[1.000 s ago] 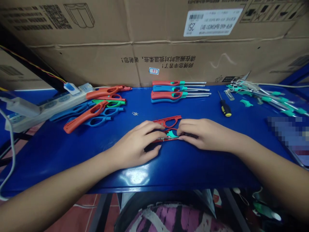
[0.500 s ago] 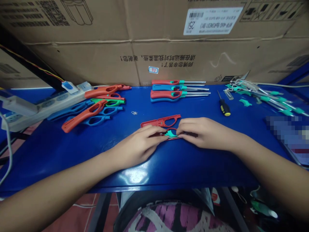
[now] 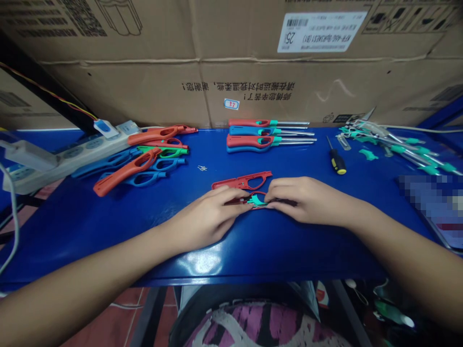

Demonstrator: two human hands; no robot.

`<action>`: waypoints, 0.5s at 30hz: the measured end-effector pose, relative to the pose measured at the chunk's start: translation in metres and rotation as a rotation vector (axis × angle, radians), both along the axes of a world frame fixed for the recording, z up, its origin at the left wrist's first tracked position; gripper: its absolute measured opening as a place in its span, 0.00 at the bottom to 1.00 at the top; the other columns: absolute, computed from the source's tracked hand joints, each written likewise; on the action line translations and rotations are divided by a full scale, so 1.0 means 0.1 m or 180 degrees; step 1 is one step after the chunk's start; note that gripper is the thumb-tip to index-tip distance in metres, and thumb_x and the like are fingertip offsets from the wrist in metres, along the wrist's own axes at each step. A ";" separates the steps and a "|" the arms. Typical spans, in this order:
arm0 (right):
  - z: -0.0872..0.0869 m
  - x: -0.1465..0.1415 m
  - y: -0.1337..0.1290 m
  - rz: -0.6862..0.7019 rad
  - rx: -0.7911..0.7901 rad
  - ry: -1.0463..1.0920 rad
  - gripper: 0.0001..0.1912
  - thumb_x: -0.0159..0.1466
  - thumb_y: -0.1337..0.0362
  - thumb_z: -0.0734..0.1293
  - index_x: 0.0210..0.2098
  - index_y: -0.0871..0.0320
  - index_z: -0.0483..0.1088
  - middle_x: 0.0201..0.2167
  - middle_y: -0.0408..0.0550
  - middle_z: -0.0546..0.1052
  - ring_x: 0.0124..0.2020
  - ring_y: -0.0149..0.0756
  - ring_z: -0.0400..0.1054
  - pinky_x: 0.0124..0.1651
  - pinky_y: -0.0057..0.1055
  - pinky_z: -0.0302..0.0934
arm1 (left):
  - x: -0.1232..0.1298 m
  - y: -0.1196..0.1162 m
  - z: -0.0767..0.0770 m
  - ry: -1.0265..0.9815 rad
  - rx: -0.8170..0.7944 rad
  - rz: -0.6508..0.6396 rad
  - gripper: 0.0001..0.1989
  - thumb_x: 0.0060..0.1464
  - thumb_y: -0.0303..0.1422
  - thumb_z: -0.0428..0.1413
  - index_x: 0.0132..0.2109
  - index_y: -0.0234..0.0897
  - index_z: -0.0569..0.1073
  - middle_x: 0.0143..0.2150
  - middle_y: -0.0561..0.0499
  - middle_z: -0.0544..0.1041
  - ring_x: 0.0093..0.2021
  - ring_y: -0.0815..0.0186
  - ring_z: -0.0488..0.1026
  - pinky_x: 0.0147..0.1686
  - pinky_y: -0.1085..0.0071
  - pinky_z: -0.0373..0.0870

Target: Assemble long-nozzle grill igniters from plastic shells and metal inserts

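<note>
Gripping the lower red plastic handle half (image 3: 259, 193) with your left hand (image 3: 213, 212), you have the index finger and thumb set on either side of it, a bit of red showing between them. That piece lies on the glossy blue tabletop (image 3: 119, 226), between your two hands and partly covered by your fingers. A curved mint-green plastic trigger (image 3: 257, 200) sits in it, just beside your left fingertips. Your right hand (image 3: 307, 198) is at the other end, index finger and thumb bent toward each other by the trigger's right side; I cannot tell whether they pinch anything, since your fingers hide the spot.

Just beyond your left hand lies the upper red plastic handle half (image 3: 231, 182), its looped opening toward your right. Past it are a few small silver screws (image 3: 202, 168) and, farther back, a row of red and blue lighters with long metal tubes (image 3: 249, 141). On your left, a pile of orange, blue, red and green handle shells (image 3: 126, 172) lies beside a white power strip (image 3: 85, 149). On your right, a black-and-yellow screwdriver (image 3: 337, 161) points away from you, near a heap of silver tubes with mint-green plastic parts (image 3: 408, 145). A brown cardboard box (image 3: 144, 94) stands behind everything.
</note>
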State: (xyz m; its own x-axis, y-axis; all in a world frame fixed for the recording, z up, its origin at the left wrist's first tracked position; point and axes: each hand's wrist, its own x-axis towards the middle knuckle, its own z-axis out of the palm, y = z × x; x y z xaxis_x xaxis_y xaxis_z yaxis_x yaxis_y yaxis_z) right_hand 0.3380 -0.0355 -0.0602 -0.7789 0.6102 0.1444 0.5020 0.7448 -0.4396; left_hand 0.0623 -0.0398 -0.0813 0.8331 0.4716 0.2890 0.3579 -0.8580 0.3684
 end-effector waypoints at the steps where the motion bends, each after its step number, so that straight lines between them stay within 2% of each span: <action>1: -0.01 0.00 0.00 -0.0024 -0.0016 0.0003 0.08 0.71 0.65 0.64 0.41 0.58 0.75 0.38 0.48 0.77 0.38 0.34 0.72 0.41 0.30 0.64 | 0.00 0.00 0.00 0.0016 -0.0007 0.0004 0.18 0.67 0.26 0.49 0.60 0.37 0.74 0.60 0.40 0.73 0.60 0.55 0.72 0.59 0.53 0.72; 10: -0.03 -0.01 0.01 -0.0014 -0.0006 0.0118 0.08 0.71 0.65 0.63 0.40 0.58 0.75 0.39 0.48 0.78 0.39 0.34 0.73 0.42 0.30 0.64 | -0.01 0.00 0.01 0.0038 -0.0055 0.0019 0.19 0.67 0.26 0.49 0.61 0.39 0.73 0.60 0.41 0.73 0.60 0.55 0.71 0.59 0.54 0.72; 15: -0.03 -0.02 0.00 -0.0068 0.0037 0.0074 0.08 0.71 0.65 0.64 0.41 0.58 0.75 0.43 0.50 0.78 0.40 0.35 0.73 0.41 0.30 0.65 | -0.01 0.00 0.01 0.0073 -0.0099 0.0041 0.19 0.67 0.26 0.49 0.61 0.38 0.73 0.61 0.41 0.73 0.61 0.55 0.71 0.60 0.53 0.71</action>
State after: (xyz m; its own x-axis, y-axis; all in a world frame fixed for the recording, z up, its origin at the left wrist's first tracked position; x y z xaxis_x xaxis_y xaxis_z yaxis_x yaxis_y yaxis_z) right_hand 0.3357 -0.0355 -0.0631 -0.7621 0.6248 0.1695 0.5075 0.7392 -0.4428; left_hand 0.0617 -0.0398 -0.0804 0.8331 0.4909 0.2550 0.3776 -0.8415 0.3863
